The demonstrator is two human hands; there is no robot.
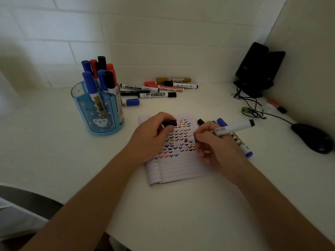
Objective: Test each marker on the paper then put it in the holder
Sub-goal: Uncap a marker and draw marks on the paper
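My right hand (215, 145) grips an uncapped white marker (233, 128) with its tip down on the lined paper (179, 165), among rows of coloured tick marks. Between the fingers of my left hand (154, 136), which rests on the paper's left side, is a black cap (170, 123). The blue transparent holder (98, 113) stands at the left with several blue, red and black markers upright in it. A pile of loose markers (157, 88) lies behind the paper. More markers, one with a blue cap (239, 140), lie under my right hand.
A black mouse (312, 137) and its cable (253, 109) lie at the right. A black speaker (259, 69) stands in the back right corner, with a small orange marker (276, 105) near it. A white tiled wall runs behind the desk.
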